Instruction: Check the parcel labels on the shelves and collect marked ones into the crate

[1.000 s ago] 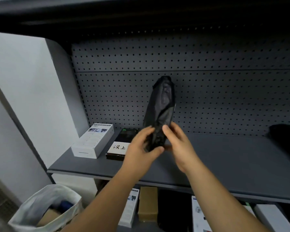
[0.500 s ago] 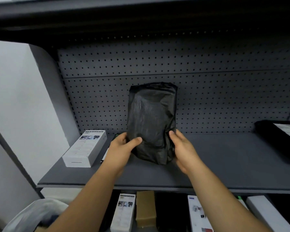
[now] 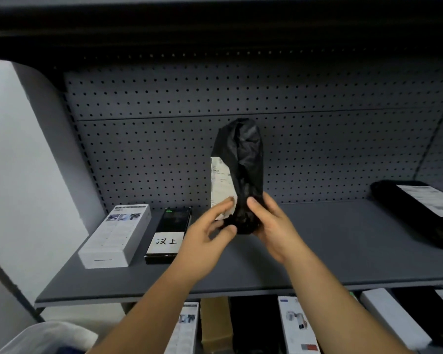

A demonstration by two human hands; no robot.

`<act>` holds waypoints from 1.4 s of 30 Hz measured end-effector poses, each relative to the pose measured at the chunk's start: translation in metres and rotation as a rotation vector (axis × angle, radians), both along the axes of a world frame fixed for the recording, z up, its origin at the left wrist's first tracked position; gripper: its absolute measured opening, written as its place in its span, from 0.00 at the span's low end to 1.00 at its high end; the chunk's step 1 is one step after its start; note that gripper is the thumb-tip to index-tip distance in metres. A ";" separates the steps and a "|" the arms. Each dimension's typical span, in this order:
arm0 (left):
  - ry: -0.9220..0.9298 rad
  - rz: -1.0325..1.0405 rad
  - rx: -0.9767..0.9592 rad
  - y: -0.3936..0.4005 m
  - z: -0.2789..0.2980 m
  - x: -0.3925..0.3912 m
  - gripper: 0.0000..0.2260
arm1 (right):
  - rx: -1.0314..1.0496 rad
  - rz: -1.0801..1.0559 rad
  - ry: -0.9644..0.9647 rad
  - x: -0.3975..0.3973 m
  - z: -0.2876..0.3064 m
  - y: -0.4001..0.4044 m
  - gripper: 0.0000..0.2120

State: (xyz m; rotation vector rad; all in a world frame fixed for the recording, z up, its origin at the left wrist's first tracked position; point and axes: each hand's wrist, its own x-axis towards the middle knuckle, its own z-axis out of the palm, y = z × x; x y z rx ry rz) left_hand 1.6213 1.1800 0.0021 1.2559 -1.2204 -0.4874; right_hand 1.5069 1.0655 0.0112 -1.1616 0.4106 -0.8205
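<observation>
A black plastic-wrapped parcel (image 3: 246, 172) stands upright above the grey shelf (image 3: 317, 254), turned edge-on to me. Its white shipping label (image 3: 220, 186) faces left and shows only at a slant. My left hand (image 3: 210, 235) holds the parcel's lower left side, fingers on the label's bottom edge and thumb under the base. My right hand (image 3: 269, 226) grips the lower right side. The crate is not clearly in view.
On the shelf's left lie a white box (image 3: 117, 237) and a black box with a handwritten white tag (image 3: 168, 233). A black parcel with a label (image 3: 420, 210) lies at far right. More boxes stand on the shelf below (image 3: 297, 325). A white bag (image 3: 46, 338) sits bottom left.
The parcel has been turned from showing its broad black face to edge-on, so the white label now appears on its left side. Both hands shifted round its base.
</observation>
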 end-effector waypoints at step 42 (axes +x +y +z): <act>-0.317 0.624 0.573 0.031 -0.042 0.104 0.24 | -0.950 -0.199 0.640 0.068 -0.044 0.016 0.17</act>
